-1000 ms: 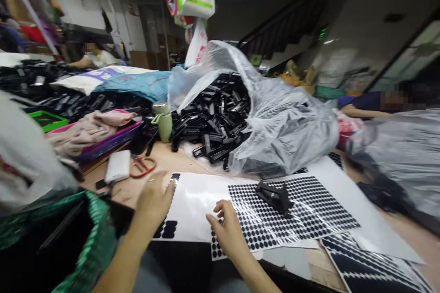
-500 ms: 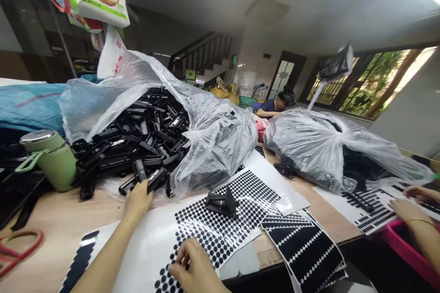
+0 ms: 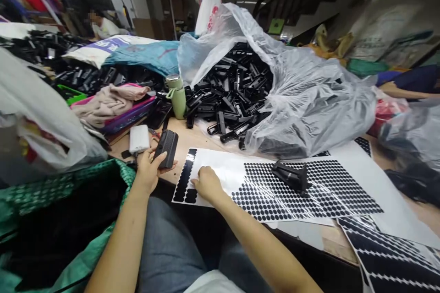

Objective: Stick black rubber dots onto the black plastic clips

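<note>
My left hand [image 3: 150, 167] grips a black plastic part [image 3: 166, 149], held up over the table's front edge. Just right of it, my right hand [image 3: 207, 184] has its fingers curled together over the left end of a white sticker sheet [image 3: 220, 165], beside a strip of larger black stickers [image 3: 186, 174]. Whether a sticker is between those fingers is too small to see. Rows of round black dots cover the sheet's right part, where another black part [image 3: 290, 177] lies. Behind, many loose black parts [image 3: 237, 82] spill from a clear plastic bag [image 3: 309, 100].
A green bottle [image 3: 177, 98] and a white box [image 3: 139, 138] stand on the table [image 3: 197, 135]. At left are a basket with a cloth [image 3: 113, 103] and a green bag [image 3: 127, 176]. More sticker sheets [image 3: 395, 256] hang over the edge at right. People sit farther back.
The view has swung left. My left hand has left the pile and now holds a black part near the table's front edge. My right hand has moved from the dots to the sheet's left end.
</note>
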